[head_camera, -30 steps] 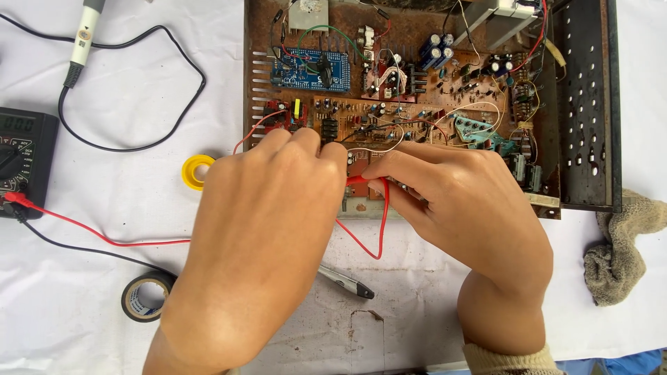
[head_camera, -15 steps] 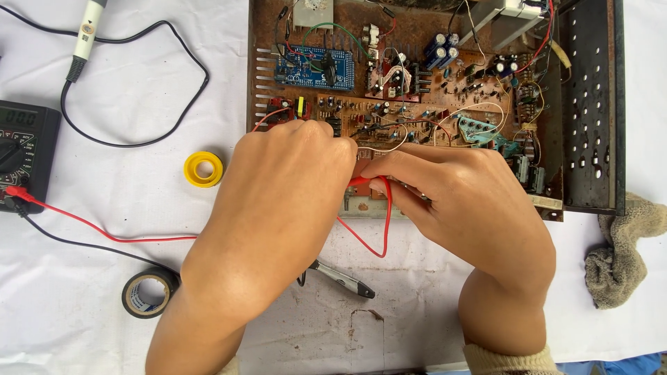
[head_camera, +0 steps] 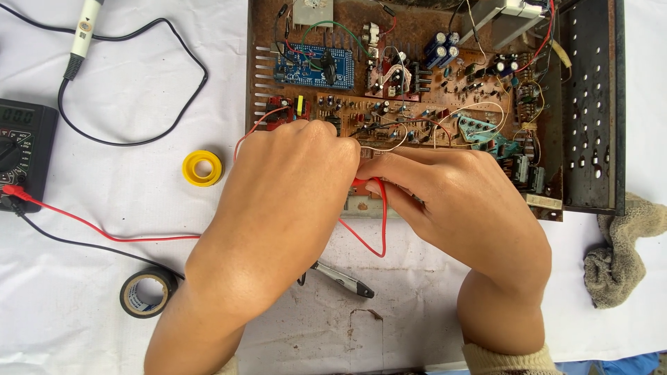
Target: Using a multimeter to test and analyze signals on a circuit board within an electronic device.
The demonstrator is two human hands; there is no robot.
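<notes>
Because both hands meet over the front edge of the circuit board (head_camera: 431, 111), the red wire (head_camera: 379, 232) pinched between them could slip or pull on a solder joint if tugged. The left hand (head_camera: 288, 201) is curled knuckles-up, the right hand (head_camera: 458, 205) beside it, fingertips touching; the grip itself is probably hidden. The wire loops down onto the bench (head_camera: 125, 104).

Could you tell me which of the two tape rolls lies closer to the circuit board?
The yellow roll; the black roll lies lower left, further off.
</notes>
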